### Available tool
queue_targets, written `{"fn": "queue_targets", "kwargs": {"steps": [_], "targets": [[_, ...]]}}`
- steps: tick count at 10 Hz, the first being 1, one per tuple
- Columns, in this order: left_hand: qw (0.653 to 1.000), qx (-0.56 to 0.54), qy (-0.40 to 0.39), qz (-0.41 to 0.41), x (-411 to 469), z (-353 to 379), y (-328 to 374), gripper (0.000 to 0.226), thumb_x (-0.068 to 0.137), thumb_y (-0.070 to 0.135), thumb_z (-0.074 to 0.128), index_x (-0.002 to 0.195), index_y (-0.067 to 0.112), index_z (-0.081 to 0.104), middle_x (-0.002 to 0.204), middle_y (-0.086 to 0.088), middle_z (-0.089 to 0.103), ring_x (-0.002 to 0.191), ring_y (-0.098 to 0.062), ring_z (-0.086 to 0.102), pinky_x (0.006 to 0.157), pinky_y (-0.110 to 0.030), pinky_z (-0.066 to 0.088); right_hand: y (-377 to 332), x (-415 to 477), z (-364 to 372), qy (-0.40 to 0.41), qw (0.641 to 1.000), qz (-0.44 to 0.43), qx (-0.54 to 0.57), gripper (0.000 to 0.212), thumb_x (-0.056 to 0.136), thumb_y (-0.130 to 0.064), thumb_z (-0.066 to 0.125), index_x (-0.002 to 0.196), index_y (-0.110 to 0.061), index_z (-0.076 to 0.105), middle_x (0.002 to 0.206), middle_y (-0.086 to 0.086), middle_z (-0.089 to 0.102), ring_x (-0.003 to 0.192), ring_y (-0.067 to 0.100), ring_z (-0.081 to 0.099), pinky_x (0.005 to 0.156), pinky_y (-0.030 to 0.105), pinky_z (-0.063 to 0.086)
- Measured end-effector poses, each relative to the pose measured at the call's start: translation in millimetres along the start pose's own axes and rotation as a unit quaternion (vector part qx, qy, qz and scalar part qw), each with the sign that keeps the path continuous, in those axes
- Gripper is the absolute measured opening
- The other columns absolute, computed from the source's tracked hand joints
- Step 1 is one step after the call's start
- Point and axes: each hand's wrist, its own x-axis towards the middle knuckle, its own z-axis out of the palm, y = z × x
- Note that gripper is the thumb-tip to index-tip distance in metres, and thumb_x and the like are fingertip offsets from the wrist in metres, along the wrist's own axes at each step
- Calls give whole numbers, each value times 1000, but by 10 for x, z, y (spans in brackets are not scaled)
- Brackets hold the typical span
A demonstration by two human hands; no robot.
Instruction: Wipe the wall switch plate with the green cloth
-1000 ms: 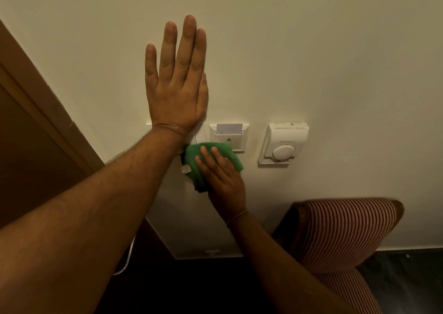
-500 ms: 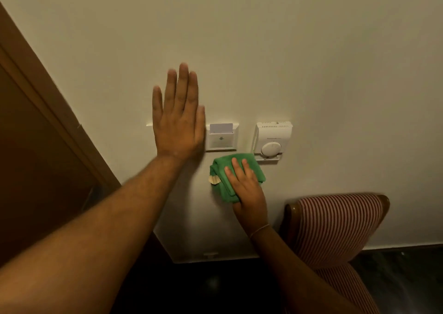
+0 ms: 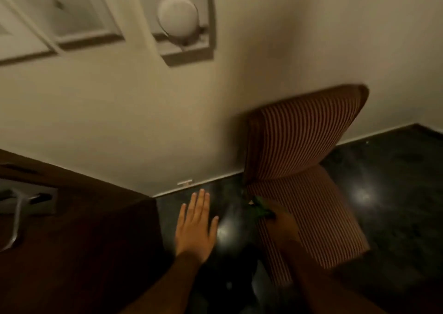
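The white wall switch plate (image 3: 19, 38) shows blurred at the top left edge, with a key-card holder (image 3: 79, 21) beside it. Both of my hands are low, away from the wall. My left hand (image 3: 195, 227) hangs flat with fingers spread over the dark floor and holds nothing. My right hand (image 3: 282, 220) is dark and blurred over the chair seat, closed on the green cloth (image 3: 261, 207), of which only a small bunched part shows.
A white thermostat (image 3: 178, 18) with a round dial is on the wall to the right of the plates. A striped chair (image 3: 304, 146) stands against the wall at right. A dark wooden door (image 3: 79, 241) with a metal handle (image 3: 19, 205) fills the lower left. The floor (image 3: 395, 182) is dark and glossy.
Both hands have dropped from the wall down to floor level. The cloth left the wall with my right hand. The view has swung close to the wall and downward.
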Motion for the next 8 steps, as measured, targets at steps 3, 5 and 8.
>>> {"fn": "queue_targets", "kwargs": {"steps": [3,5,8], "targets": [[997,-2,-83,-4,342,1020,98,78,110,55,17,176,14,26,184,-3,17,171,-24,13,137,-47,8,809,875,78,-64,986,48,-149,56,101,8,54,153,-11,53,167,14,39,159,34,31,132,44,24],[994,41,-95,34,579,1059,-133,77,112,57,15,178,19,14,186,-1,7,172,-21,4,138,-47,4,1072,1098,380,-182,949,49,-251,62,107,-16,57,164,-18,34,178,13,8,166,35,9,134,45,17],[998,40,-39,-32,329,343,-396,76,112,55,24,177,16,23,185,-2,13,171,-23,10,137,-43,-2,272,853,192,-138,943,-49,-299,67,109,-41,53,168,-26,24,179,3,5,167,24,1,135,45,1]]}}
